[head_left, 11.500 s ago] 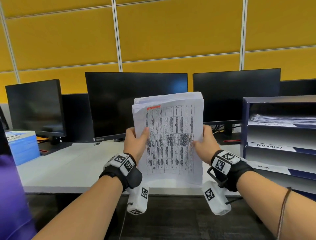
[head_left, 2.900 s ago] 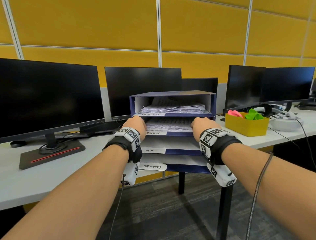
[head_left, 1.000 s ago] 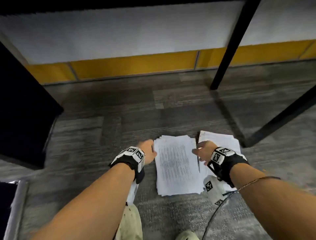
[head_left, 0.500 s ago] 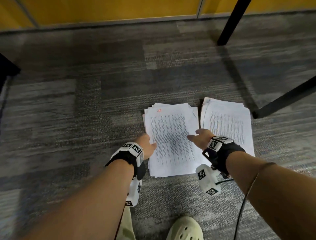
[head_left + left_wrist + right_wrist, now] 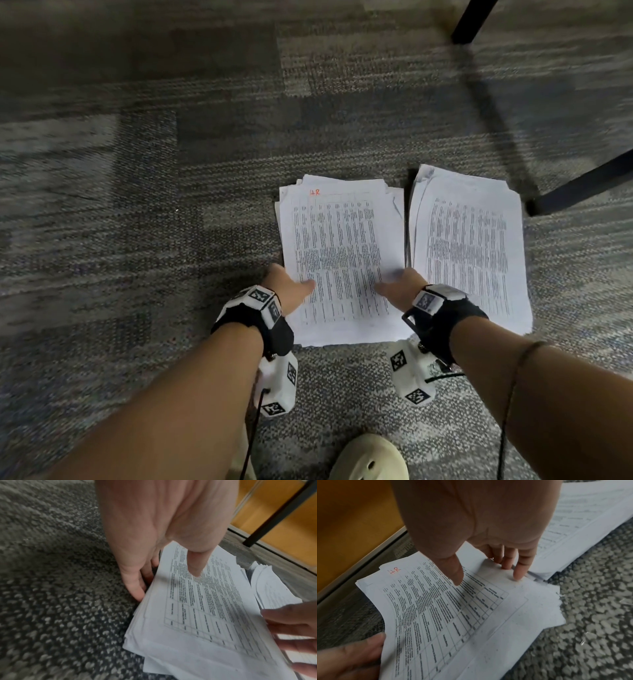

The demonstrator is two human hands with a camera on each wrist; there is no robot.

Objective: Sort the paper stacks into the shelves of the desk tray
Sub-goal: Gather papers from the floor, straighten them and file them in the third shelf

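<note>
My left hand (image 5: 289,291) and right hand (image 5: 397,286) now clamp the HR stack (image 5: 342,260) from either side on the carpet (image 5: 137,240), where half a second ago they were only arriving at its edges. In the left wrist view the left fingers (image 5: 137,586) are tucked under the stack's left edge with the thumb (image 5: 195,563) pressing on the top sheet; in the right wrist view the right fingers (image 5: 518,569) curl over the right edge, thumb (image 5: 455,573) on the print. The near corners are lifting off the floor and the sheets bow slightly. A red "HR" mark (image 5: 314,192) sits at the far left corner of the top page. Just to the right lies a second stack (image 5: 469,246), untouched, close by a black table leg (image 5: 579,186). The desk tray is out of view. I judge the pickup has begun; this stack looks bound for the HR shelf, the other one left for later.
</note>
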